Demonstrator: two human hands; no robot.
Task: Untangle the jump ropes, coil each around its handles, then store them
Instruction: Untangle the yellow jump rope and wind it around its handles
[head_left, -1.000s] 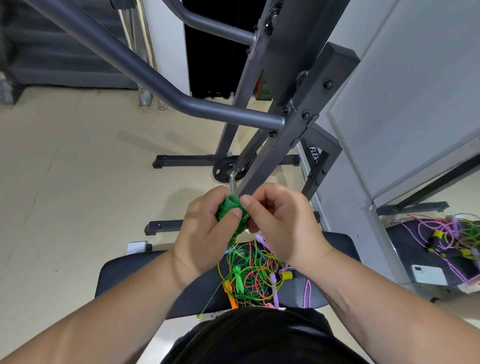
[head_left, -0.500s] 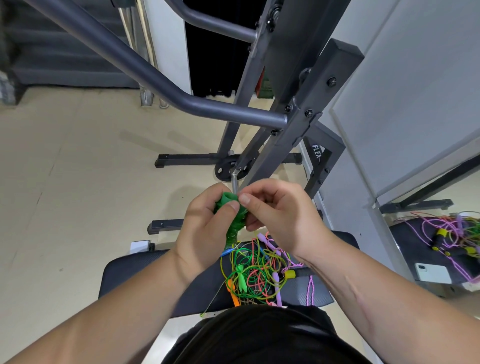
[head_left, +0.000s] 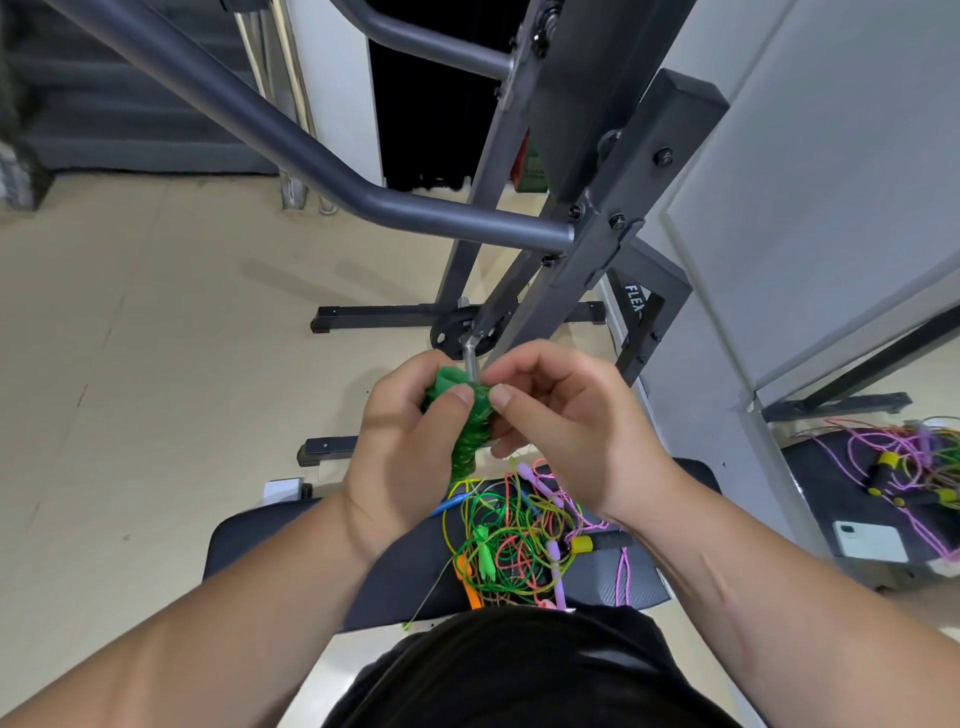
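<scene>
Both hands are up above the bench pad: left hand wraps the coiled green jump rope, right hand pinches, I think, its loose end. Tangled rope pile sits on the pad.

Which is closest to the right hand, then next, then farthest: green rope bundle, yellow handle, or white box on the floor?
1. Green coiled rope bundle: pinched by the right hand.
2. Yellow rope handle: below, on the black bench.
3. Small white box: far left, on the floor.
</scene>
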